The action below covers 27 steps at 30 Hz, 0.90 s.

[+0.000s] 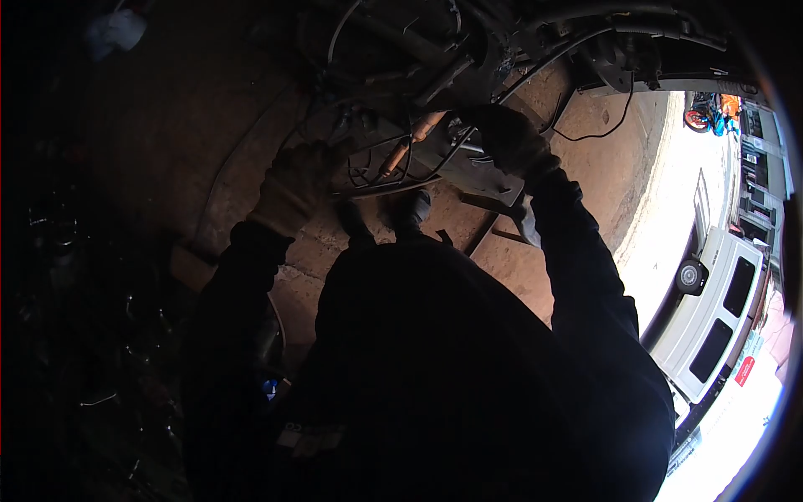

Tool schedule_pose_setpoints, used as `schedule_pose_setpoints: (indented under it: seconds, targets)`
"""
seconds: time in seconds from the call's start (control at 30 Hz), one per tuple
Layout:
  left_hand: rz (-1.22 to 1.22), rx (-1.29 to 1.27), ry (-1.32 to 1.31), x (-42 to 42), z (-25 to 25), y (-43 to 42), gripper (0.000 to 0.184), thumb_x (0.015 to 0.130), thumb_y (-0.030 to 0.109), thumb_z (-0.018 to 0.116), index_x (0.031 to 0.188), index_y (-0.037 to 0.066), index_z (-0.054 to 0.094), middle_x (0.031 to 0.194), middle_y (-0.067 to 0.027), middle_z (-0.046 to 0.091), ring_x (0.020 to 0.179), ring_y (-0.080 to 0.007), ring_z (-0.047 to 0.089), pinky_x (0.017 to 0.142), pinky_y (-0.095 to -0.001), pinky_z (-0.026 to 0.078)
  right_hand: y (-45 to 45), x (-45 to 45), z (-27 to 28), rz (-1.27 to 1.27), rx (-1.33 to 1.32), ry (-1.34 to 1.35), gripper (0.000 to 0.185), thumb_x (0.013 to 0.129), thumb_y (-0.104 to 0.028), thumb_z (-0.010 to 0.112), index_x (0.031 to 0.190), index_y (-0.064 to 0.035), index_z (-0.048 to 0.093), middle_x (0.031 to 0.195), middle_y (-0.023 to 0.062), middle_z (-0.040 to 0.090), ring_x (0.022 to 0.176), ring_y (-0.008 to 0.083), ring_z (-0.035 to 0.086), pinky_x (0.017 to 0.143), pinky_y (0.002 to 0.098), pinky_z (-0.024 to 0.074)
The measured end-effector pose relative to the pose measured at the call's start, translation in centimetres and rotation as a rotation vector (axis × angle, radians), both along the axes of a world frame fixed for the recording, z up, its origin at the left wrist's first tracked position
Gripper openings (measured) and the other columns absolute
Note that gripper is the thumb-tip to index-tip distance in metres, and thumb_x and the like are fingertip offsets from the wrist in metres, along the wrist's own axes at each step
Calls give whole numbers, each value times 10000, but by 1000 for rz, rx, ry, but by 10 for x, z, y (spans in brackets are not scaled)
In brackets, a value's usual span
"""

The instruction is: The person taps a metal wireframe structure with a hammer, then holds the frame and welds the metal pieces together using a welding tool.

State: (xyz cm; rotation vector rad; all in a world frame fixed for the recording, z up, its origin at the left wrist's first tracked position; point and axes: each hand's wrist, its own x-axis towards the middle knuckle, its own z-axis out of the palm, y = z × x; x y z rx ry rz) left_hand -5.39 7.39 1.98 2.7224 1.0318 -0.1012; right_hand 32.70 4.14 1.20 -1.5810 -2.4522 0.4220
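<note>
My left hand [294, 186], in a glove, is closed at the left side of a dark metal assembly; what it holds, if anything, is lost in shadow. Opposite it, my gloved right hand [512, 144] curls at the assembly's right side, beside a small shiny metal part [468, 144]. Its grip is too dark to make out. Between the two hands, an orange-brown rod-shaped piece [412, 144] lies at a slant among thin black cables [368, 167]. Below the right hand a flat grey metal plate [481, 177] juts out.
My shoes [408, 209] stand on the brown floor [523, 272] under the assembly. A metal frame piece [483, 233] lies near them. Cluttered, shiny items [134, 335] fill the dark left side. Outside, at right, are a white van [711, 314] and a motorbike [711, 117].
</note>
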Motion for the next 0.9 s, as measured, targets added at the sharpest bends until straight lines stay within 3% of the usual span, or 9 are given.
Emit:
schedule_pose_setpoints:
  seconds: [0.13,0.23,0.33,0.43,0.53,0.63,0.83,0.9]
  targets:
    - [-28,0,28,0,2,8,730,813,180,749,1457,201,406,1000,-83,600,907,-231,626,791,-369,561,2,3,-1,237,47,-82,448,844,-14,630,1281,-112,626,1218,122,662,1112,303,644,975,381,534]
    - [-7,-84,80,6,14,3,723,824,185,741,1462,189,401,1001,-83,600,905,-225,625,795,-364,564,-2,-3,8,-22,-151,32,475,835,-20,644,1298,-126,621,1241,114,652,1135,301,635,986,382,530]
    - [-23,-56,77,0,5,6,730,830,195,738,1472,175,391,1009,-84,601,921,-222,626,804,-365,565,0,-3,1,78,-94,-60,530,808,-10,660,1322,-128,607,1246,112,648,1136,303,633,986,385,531]
    - [-1,-107,70,6,16,7,729,833,208,742,1472,171,394,1036,-94,604,972,-229,629,823,-369,566,-6,-4,1,-123,-422,115,526,835,-6,647,1342,-133,592,1256,108,642,1149,296,629,988,382,530]
    - [12,-142,19,0,7,8,661,880,183,697,1462,189,384,1065,-106,613,992,-237,644,846,-377,571,-12,-6,-12,-75,-157,-17,530,851,9,616,1358,-138,581,1253,102,644,1140,293,633,981,383,534]
    - [-14,-139,-28,0,1,13,612,929,180,652,1465,203,358,1088,-109,619,993,-240,660,866,-378,572,-18,1,-27,56,-119,69,499,866,9,603,1346,-126,591,1230,109,648,1095,292,645,954,388,539]
    - [7,-203,48,5,11,10,678,937,305,666,1501,182,311,1149,-114,606,1043,-242,644,890,-384,562,-32,-16,-20,-110,139,81,405,887,-22,616,1290,-65,624,1130,142,671,911,284,688,811,382,573]
    - [3,-232,41,4,14,12,701,936,345,672,1505,165,303,1165,-120,602,1055,-241,638,897,-386,558,-45,-27,-5,-413,-229,293,488,858,-134,685,1333,-80,590,1048,123,671,881,302,675,785,394,563]
